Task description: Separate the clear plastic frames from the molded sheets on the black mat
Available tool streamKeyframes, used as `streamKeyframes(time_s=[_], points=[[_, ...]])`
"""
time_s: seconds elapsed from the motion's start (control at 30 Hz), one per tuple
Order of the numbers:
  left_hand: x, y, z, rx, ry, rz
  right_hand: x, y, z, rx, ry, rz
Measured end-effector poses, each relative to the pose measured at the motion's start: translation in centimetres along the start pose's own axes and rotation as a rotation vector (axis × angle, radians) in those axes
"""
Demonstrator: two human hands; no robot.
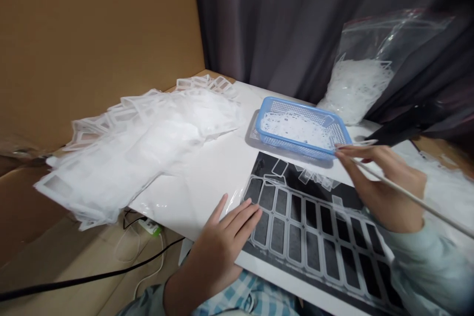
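Observation:
My left hand [225,237] lies with fingers stretched out on the left edge of a clear plastic sheet of rounded rectangular frames [304,227], spread over a black mat [296,170]. My right hand [388,182] is closed, with thumb and forefinger together at the near right corner of a blue mesh basket [296,145]. A long, thin pale rod [414,197] runs from its fingers toward the lower right. White pieces [296,126] fill the basket's bottom. Several loose thin rectangular frames [313,175] lie on the mat's far part.
A big heap of white plastic frame sheets [148,143] covers the left of the white table [200,173]. Behind the basket stands a zip bag [359,84] full of white pieces. More white plastic [452,192] lies at right. Cables [92,274] run below the table's left edge.

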State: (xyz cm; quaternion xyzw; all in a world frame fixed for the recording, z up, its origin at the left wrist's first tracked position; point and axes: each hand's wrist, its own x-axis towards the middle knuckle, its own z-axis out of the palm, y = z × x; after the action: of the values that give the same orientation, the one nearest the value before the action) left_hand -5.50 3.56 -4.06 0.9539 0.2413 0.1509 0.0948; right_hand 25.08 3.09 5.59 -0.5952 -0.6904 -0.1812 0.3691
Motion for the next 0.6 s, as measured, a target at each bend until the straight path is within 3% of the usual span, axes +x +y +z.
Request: streamKeyframes(time_s=[0.13,0.3,0.37,0.47,0.6], points=[[0.0,-0.1,-0.2,0.046,0.068,0.034,-1.3,-1.2,0.8,0.244,-0.259,0.056],[-0.7,-0.3,0.2,0.077,0.351,0.245,-3.8,-5.1,2.6,0.623,-0.512,0.199],[-1.1,-0.5,0.5,0.069,0.406,0.315,-5.0,-6.6,3.2,0.782,-0.628,0.231],[-1.6,-0.9,0.7,0.049,0.395,0.369,-6.7,-8.1,3.9,0.909,-0.687,0.218],[-1.9,-1.2,0.6,0.009,0.378,0.401,-7.8,-8.2,4.3,0.933,-0.685,0.208]])
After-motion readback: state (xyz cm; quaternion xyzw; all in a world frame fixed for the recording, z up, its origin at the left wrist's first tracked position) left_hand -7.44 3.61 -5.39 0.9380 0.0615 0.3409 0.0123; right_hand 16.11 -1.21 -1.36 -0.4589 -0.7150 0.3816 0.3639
